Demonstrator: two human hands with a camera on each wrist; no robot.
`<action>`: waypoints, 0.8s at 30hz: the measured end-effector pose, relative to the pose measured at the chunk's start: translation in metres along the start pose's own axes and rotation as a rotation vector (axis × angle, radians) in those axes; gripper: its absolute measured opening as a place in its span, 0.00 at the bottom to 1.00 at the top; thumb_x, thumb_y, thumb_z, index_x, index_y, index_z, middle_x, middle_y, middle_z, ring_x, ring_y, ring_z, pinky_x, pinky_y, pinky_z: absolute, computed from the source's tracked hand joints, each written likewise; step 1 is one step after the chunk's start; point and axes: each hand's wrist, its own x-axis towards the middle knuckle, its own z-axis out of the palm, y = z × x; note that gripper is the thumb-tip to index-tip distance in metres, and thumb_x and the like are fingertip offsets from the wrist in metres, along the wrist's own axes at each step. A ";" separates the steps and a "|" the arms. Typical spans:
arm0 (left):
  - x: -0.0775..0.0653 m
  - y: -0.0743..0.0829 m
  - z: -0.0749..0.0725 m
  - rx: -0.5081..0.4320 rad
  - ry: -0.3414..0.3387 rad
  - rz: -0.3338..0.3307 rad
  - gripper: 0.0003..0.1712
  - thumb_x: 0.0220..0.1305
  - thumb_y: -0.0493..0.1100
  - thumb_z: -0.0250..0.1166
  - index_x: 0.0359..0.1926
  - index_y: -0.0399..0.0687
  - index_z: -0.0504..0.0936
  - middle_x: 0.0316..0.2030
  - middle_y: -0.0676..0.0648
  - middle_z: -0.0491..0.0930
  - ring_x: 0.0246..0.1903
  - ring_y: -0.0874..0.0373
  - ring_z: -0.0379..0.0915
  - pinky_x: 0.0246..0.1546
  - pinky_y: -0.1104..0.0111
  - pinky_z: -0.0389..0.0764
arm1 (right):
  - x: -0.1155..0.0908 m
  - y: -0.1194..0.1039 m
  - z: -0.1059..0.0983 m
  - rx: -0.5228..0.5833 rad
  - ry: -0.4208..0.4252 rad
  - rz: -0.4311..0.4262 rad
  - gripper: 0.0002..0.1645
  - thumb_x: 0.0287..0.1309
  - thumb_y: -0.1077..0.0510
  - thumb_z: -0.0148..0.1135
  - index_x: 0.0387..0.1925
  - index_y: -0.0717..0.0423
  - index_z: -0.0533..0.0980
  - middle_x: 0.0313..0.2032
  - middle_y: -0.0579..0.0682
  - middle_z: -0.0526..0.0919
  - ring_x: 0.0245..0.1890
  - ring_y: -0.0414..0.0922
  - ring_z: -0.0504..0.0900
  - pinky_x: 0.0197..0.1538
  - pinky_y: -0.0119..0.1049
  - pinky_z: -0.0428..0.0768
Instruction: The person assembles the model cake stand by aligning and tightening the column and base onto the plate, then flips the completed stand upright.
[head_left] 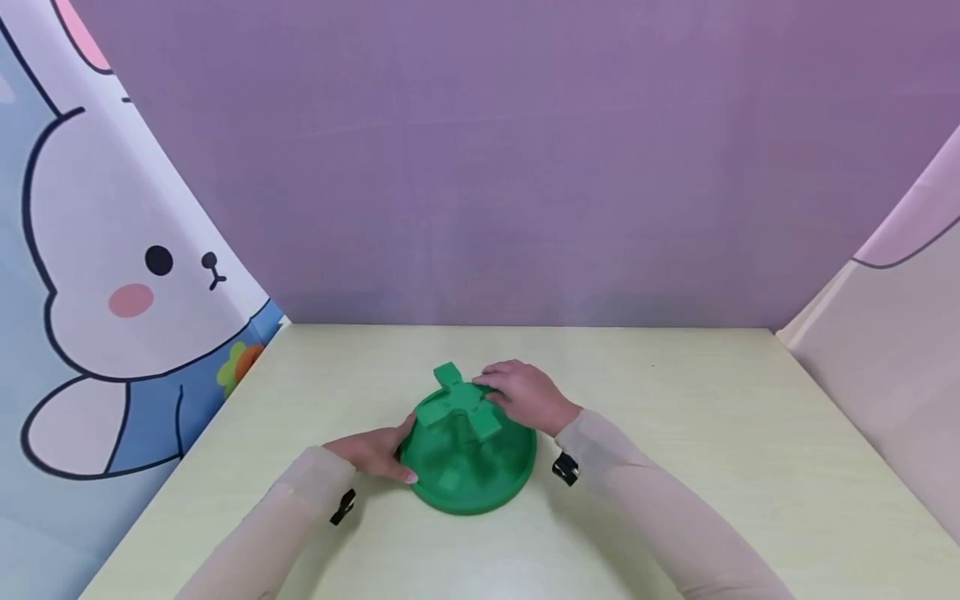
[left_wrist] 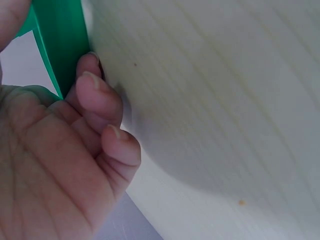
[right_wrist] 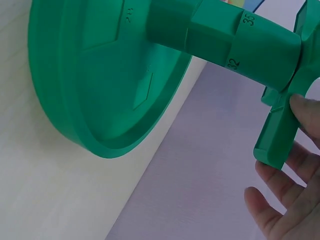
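A green round base [head_left: 468, 504] with a raised rim lies on the table. From its middle rises a green column [right_wrist: 212, 27] marked with numbers such as 35 and 32. On top of the column sits a green three-armed piece [head_left: 462, 398]. My left hand [head_left: 373, 452] holds the base by its left rim, thumb and fingers spread along the edge; some fingers curl by the tabletop in the left wrist view. My right hand [head_left: 529, 397] grips one arm of the three-armed piece, thumb on one side and fingers on the other in the right wrist view.
The pale wooden table [head_left: 697, 433] extends around the base. A purple backdrop [head_left: 510, 167] hangs behind its far edge. A cloth with a cartoon rabbit [head_left: 97, 225] covers the left side, and a pale cloth [head_left: 892, 358] stands along the right.
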 end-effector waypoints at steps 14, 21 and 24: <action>0.000 0.002 0.001 -0.003 -0.020 0.035 0.63 0.57 0.50 0.71 0.72 0.28 0.34 0.71 0.30 0.48 0.70 0.37 0.44 0.67 0.47 0.52 | -0.009 -0.010 0.001 -0.056 0.000 0.110 0.17 0.57 0.52 0.67 0.47 0.55 0.83 0.38 0.49 0.83 0.35 0.43 0.81 0.36 0.35 0.80; -0.001 0.003 0.000 0.003 -0.026 0.043 0.63 0.57 0.49 0.71 0.71 0.27 0.34 0.71 0.29 0.47 0.70 0.36 0.43 0.67 0.47 0.51 | -0.013 -0.019 0.002 -0.070 0.022 0.160 0.20 0.55 0.48 0.68 0.46 0.55 0.83 0.39 0.49 0.85 0.34 0.42 0.83 0.27 0.31 0.78; -0.001 0.004 -0.001 0.004 -0.026 0.044 0.63 0.57 0.49 0.71 0.71 0.27 0.34 0.70 0.28 0.47 0.70 0.36 0.43 0.67 0.47 0.51 | -0.015 -0.023 0.001 -0.080 0.031 0.169 0.21 0.56 0.47 0.68 0.46 0.55 0.83 0.38 0.49 0.85 0.34 0.41 0.84 0.24 0.30 0.77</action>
